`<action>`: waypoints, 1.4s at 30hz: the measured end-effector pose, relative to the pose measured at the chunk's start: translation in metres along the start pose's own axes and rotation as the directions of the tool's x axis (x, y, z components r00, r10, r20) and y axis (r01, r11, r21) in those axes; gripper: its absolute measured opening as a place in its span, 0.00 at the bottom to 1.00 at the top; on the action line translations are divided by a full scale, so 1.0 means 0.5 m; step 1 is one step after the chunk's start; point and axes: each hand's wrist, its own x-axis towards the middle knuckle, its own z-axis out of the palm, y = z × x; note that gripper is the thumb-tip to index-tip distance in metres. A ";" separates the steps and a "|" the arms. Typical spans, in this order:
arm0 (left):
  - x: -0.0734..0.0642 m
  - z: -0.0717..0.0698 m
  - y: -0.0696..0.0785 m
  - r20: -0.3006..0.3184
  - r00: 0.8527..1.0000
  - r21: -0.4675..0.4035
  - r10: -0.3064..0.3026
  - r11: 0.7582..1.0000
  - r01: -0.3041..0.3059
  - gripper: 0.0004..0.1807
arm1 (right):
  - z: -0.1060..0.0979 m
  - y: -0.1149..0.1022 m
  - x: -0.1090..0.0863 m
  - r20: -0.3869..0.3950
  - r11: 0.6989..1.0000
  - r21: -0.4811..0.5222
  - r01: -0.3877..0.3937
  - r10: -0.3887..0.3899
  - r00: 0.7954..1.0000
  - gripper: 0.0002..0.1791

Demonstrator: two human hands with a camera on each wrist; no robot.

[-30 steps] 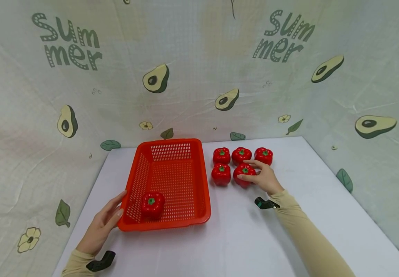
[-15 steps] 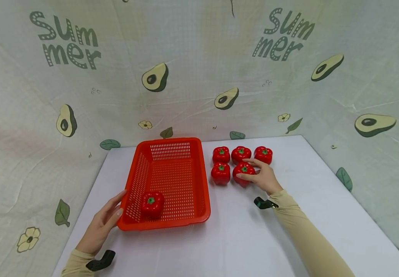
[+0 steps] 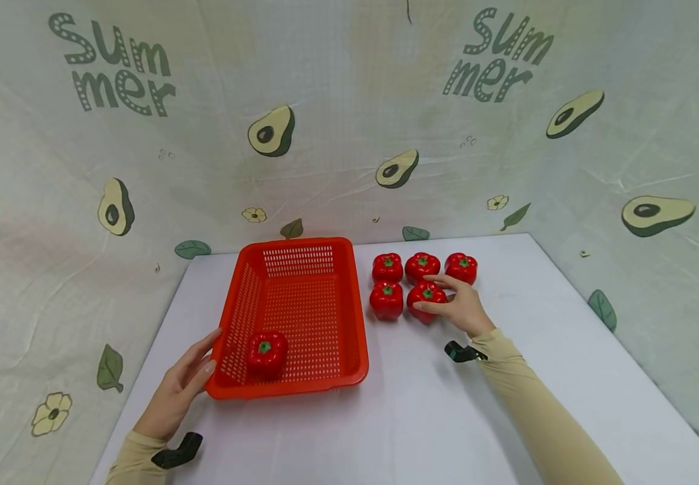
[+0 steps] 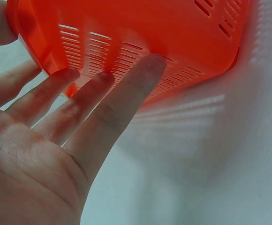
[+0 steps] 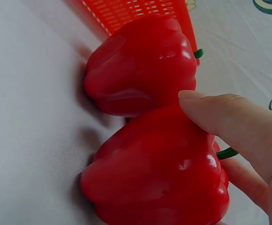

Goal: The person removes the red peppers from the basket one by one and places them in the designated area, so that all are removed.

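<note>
My left hand (image 3: 176, 387) holds the orange-red plastic basket (image 3: 358, 337) at its near left corner. In the left wrist view, the fingers (image 4: 112, 110) lie against the slotted outer wall and the thumb is at the rim. One red bell pepper (image 3: 267, 355) with a green stem sits in the basket's near left part. To the right, my right hand (image 3: 461, 306) grips another red bell pepper (image 3: 426, 301) from its right side. The right wrist view shows the thumb across this pepper's upper side, with much of the other fingers hidden behind it.
One bell pepper (image 3: 386, 300) stands just left of the gripped one. Three more, a left one (image 3: 387, 268), a middle one (image 3: 422, 268) and a right one (image 3: 461, 268), form the back row. A printed cloth (image 3: 337, 121) hangs behind the white table (image 3: 543, 323).
The head view has tilted down slightly, so everything sits a little higher in it. Both hands keep their places on the basket and the bell pepper.
</note>
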 end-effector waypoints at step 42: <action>-0.008 0.005 0.005 -0.001 1.000 -0.032 -0.003 0.999 0.003 0.30 | 0.034 -0.274 -0.041 0.073 0.947 -0.025 0.321 -0.319 0.945 0.39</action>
